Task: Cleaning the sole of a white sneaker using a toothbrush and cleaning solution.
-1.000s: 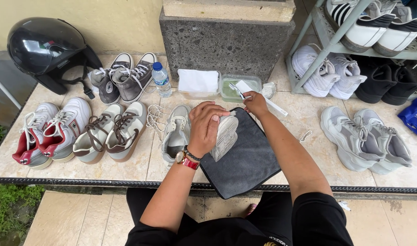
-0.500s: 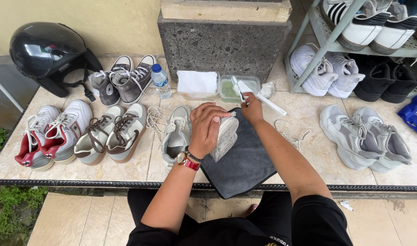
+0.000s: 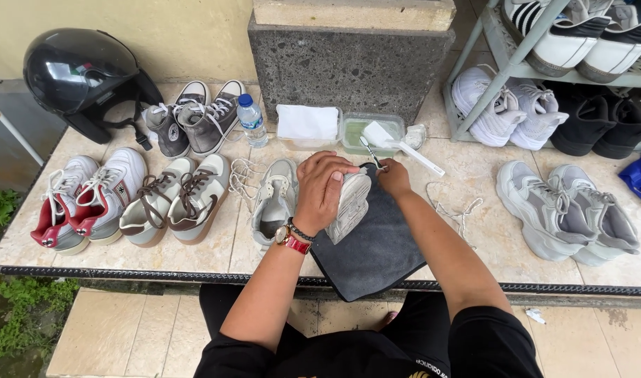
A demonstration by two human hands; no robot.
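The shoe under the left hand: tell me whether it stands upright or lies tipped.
Tipped. The shoe lies on its side on the dark cloth, its ribbed sole facing the camera, the left hand pressing it down.

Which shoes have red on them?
The white pair with red heels, at the far left of the tiled ledge. The brown-laced pair beside them shows no red.

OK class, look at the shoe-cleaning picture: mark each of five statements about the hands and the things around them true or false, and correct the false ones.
1. The left hand grips a shoe turned sole up. True.
2. The right hand holds a water bottle. False: it holds a brush; the bottle stands apart.
3. A dark cloth lies under the shoe. True.
4. The helmet sits on the rack. False: it rests at the ledge's far left.
5. The wristwatch is on the right wrist. False: the left.
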